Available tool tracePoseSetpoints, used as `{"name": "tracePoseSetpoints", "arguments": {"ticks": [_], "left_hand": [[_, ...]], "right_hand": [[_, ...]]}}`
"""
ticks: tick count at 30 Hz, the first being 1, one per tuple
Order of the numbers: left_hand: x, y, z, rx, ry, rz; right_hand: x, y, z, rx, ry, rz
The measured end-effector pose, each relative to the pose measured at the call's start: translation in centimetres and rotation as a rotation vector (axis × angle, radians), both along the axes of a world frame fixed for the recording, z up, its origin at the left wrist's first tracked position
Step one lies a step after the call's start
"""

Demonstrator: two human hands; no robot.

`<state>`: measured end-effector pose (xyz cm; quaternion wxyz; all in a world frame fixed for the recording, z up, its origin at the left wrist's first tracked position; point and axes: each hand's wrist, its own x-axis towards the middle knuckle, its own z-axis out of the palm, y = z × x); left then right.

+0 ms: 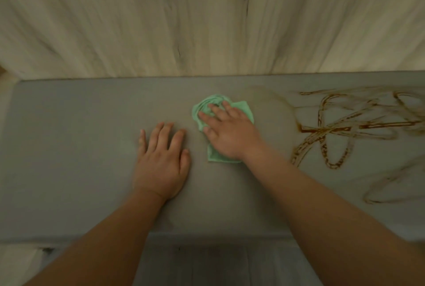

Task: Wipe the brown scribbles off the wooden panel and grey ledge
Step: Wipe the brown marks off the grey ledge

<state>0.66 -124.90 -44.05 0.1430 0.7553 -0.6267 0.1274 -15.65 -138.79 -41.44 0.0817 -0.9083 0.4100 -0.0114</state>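
A grey ledge (73, 147) runs across the view below a pale wooden panel (184, 16). Brown scribbles (340, 129) cover the ledge's right part, with a fainter smeared loop (395, 184) lower down. My right hand (230, 133) lies flat on a crumpled green cloth (207, 104) and presses it onto the ledge near the middle, left of the scribbles. My left hand (161, 161) rests flat on the bare ledge beside it, fingers spread, holding nothing. No scribbles show on the visible stretch of the panel.
The ledge's left end (16, 92) meets a light surface at the far left. Its front edge (207, 236) drops to a wood-grain floor or panel below. A faint brown smear (271, 97) lies right of the cloth.
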Motion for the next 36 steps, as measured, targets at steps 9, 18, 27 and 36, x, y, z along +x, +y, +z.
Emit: {"name": "tracePoseSetpoints", "arguments": {"ticks": [9,18,27,36], "left_hand": [[-0.4,0.4,0.4,0.031,0.043,-0.005],[0.4,0.3,0.0,0.043,0.056,0.027],[0.1,0.4,0.7,0.023,0.099,0.032],[0.2,0.8,1.0,0.024,0.065,-0.013]], "right_hand": [[-8.3,0.1,1.0,0.03,0.053,-0.203],[0.7,-2.1,0.2,0.037,0.065,-0.273],[-6.9,5.7,0.4,-0.021,0.018,-0.067],[-4.2,8.8,0.2,0.012,-0.022,-0.463]]}}
